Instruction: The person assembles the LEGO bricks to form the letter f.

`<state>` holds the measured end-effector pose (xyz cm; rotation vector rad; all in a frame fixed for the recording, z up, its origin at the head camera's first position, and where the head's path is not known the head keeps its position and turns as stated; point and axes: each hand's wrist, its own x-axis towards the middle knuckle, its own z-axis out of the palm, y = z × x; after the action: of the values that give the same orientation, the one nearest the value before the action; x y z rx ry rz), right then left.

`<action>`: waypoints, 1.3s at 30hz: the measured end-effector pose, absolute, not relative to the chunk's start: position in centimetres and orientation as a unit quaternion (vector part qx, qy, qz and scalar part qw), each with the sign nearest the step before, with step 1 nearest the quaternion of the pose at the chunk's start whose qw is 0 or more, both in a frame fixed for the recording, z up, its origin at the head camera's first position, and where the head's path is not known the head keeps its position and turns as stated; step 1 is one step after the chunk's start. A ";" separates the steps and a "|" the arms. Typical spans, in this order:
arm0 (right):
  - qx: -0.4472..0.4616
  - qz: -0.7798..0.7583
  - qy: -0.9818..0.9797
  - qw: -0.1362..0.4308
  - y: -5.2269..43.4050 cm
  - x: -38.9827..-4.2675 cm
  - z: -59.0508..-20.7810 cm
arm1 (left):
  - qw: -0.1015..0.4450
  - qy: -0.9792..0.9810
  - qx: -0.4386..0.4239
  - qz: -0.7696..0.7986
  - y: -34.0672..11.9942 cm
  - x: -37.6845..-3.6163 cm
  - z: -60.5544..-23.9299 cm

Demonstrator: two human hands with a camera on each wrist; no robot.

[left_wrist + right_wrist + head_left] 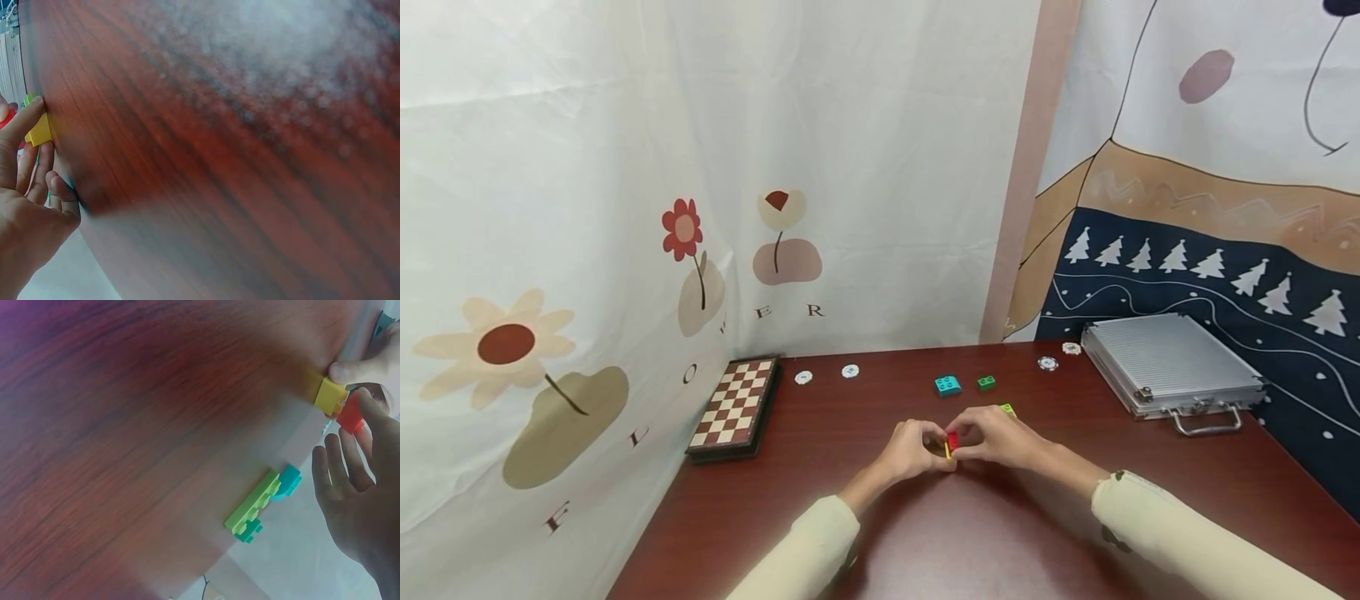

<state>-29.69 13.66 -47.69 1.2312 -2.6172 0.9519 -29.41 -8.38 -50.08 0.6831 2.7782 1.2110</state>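
Observation:
Both hands meet over the middle of the dark red table (865, 533). My left hand (917, 450) pinches a small yellow brick (947, 451) (329, 396) (40, 130). My right hand (996, 436) pinches a red brick (952, 439) (351, 414) and holds it against the yellow one. A light green long brick (253, 500) (1007, 409) lies on the table just behind my right hand. Farther back sit a teal brick (948, 384) and a small dark green brick (987, 382).
A folded chessboard (735, 405) lies at the left edge. A closed metal case (1172, 362) stands at the right. Several poker chips (850, 371) lie along the back of the table. Printed cloth hangs behind and at both sides.

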 end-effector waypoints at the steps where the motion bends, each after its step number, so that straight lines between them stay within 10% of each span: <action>1: 0.405 0.311 -0.859 0.049 13.6 -29.7 -47.7 | 0.016 0.894 0.221 0.390 -8.4 -29.4 -50.1; 39: 0.366 0.297 -0.880 0.062 12.9 -29.5 -49.2 | -0.015 0.889 0.262 0.375 -8.6 -29.2 -50.0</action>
<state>-29.46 12.93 -49.17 1.1062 -2.6600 0.8964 -29.24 -8.60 -50.00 0.8311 2.8206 1.1889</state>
